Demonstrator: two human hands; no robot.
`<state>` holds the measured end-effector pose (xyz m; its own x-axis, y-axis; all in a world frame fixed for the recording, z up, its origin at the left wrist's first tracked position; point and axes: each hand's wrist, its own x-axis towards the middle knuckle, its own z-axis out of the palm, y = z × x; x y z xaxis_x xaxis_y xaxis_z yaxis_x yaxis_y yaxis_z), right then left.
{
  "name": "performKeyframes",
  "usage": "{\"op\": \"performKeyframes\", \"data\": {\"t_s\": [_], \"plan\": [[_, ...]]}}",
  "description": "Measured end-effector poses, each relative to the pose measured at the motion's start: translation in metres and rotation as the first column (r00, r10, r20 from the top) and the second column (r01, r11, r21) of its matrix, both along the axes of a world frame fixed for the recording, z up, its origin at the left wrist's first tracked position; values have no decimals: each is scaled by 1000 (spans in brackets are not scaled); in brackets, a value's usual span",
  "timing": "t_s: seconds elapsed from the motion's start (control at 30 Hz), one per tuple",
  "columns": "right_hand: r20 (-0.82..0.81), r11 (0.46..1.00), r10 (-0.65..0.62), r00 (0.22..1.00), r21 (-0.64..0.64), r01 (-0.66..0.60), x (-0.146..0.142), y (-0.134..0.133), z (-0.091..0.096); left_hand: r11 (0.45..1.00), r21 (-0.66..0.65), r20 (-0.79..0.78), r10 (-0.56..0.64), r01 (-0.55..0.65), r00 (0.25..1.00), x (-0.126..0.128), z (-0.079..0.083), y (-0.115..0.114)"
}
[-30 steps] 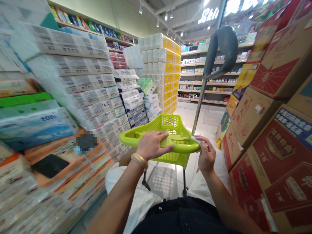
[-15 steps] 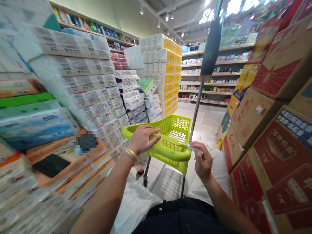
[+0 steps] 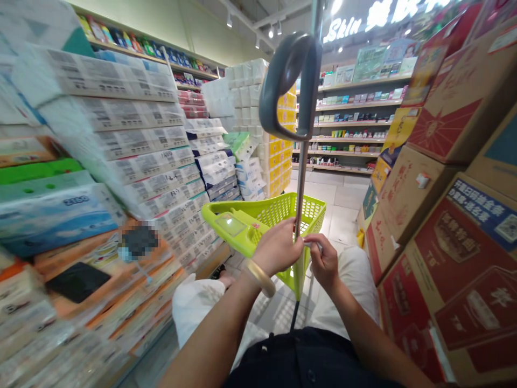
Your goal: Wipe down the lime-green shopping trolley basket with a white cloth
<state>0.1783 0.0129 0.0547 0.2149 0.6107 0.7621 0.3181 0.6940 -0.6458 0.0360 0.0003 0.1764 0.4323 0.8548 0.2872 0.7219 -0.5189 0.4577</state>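
Near, in the middle of the scene, 2 bare hands close together at the right side of 1 lime-green plastic shopping cart. With the left hand, reaching over the near right part of the cart, fingers bent at the metal pole; cannot tell if gripping the pole or only touching it. With the right hand, closed loosely, fingertips drawn together just to the right of the pole; cannot tell if holding some small thing. Under and beyond the left hand, the cart, extending to the left and to the far side. High on the pole, above both hands, 1 dark grey loop handle, turned to the left. Around the left wrist, 1 gold-coloured bangle. On the left, stacked wrapped packs; on the right, cardboard boxes; at the far side, stocked shelves.
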Motion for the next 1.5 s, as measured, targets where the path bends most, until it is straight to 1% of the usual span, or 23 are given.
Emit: {"op": "performKeyframes", "data": {"t_s": [0.07, 0.1, 0.23, 0.27, 0.4, 0.47, 0.57, 0.6, 0.67, 0.73, 0.8, 0.9, 0.97, 1.07, 1.13, 1.3, 1.4, 1.43, 1.5], "plan": [[33, 996, -61, 998, -62, 63, -3, 6, 3, 999, 6, 30, 32, -33, 999, -3, -5, 3], [61, 995, -56, 997, -79, 61, -5, 7, 4, 999, 14, 46, 40, -40, 998, -6, -8, 4], [181, 994, 105, 978, -56, -96, -12, 8, 7, 999, 41, 58, 23, -25, 998, -20, -15, 5], [206, 992, 123, 971, -51, -115, -12, 9, 6, 999, 46, 47, 22, -24, 999, -23, -15, 4], [278, 993, 99, 956, -83, -78, -11, 16, 2, 997, 47, -29, 70, -68, 997, -33, -14, 0], [320, 989, 136, 938, -96, -110, -13, 17, 2, 993, 56, -101, 111, -106, 989, -37, -12, -2], [393, 978, 207, 896, -73, -193, -19, 15, 2, 985, 90, -199, 161, -146, 967, -42, -10, -4], [409, 978, 205, 889, -63, -197, -20, 15, 1, 983, 98, -217, 171, -153, 961, -43, -9, -4], [424, 985, 173, 889, -62, -163, -21, 16, -1, 984, 94, -245, 169, -150, 955, -46, -7, -4], [425, 990, 137, 894, -84, -112, -21, 18, -3, 987, 87, -269, 157, -138, 950, -48, -4, -4], [424, 989, 136, 896, -110, -98, -22, 18, -4, 987, 92, -290, 151, -130, 945, -50, -3, -3], [420, 983, 180, 889, -118, -143, -29, 12, -3, 987, 113, -311, 142, -112, 940, -53, -2, -1], [426, 980, 197, 883, -120, -160, -34, 7, -3, 990, 109, -309, 115, -85, 944, -56, -2, -1], [417, 986, 151, 896, -123, -109, -39, 2, -5, 995, 85, -312, 73, -48, 947, -58, -1, -1], [387, 989, 123, 914, -119, -83, -43, -2, -4, 996, 81, -332, 70, -46, 940, -59, -1, -2], [376, 981, 192, 907, -109, -163, -51, -9, -1, 995, 69, -374, 95, -75, 922, -60, 1, -3], [280, 969, 237, 930, -141, -205, -46, -9, -2, 996, 38, -406, 92, -84, 909, -62, 1, -3], [234, 970, 228, 945, -143, -199, -43, -9, -3, 996, 25, -419, 92, -90, 903, -62, 2, -3], [153, 981, 167, 974, -122, -150, -35, -10, -3, 996, 5, -445, 87, -94, 891, -63, 2, -2]]}}
